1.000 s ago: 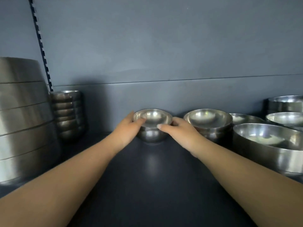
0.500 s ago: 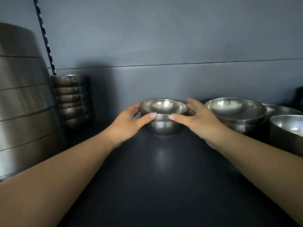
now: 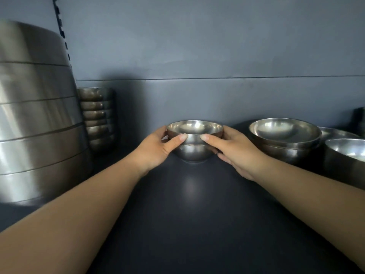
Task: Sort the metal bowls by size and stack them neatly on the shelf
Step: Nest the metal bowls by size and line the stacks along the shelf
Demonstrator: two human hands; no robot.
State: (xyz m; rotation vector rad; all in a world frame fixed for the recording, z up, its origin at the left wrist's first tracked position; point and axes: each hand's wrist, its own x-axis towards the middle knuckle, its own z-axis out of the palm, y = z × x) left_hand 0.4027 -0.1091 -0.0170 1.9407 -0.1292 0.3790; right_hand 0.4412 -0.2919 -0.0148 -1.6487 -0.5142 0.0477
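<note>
A short stack of small metal bowls (image 3: 194,147) stands on the dark shelf (image 3: 187,214) near the back wall, centre of view. My left hand (image 3: 160,148) grips its left side, thumb laid across the front under the top rim. My right hand (image 3: 235,151) grips the right side the same way, thumb on the front. Both thumbs nearly meet. The far fingers of each hand are hidden behind the bowls.
A tall stack of very large metal bowls (image 3: 37,115) fills the left. Behind it stands a stack of several small bowls (image 3: 97,117). To the right sit nested medium bowls (image 3: 284,137), a larger bowl (image 3: 345,157) and a flatter one (image 3: 335,133).
The view has shifted left and closer, so the right-hand bowls slid toward the edge. Both hands have closed tighter around the small bowl stack, thumbs now nearly meeting on its front.
</note>
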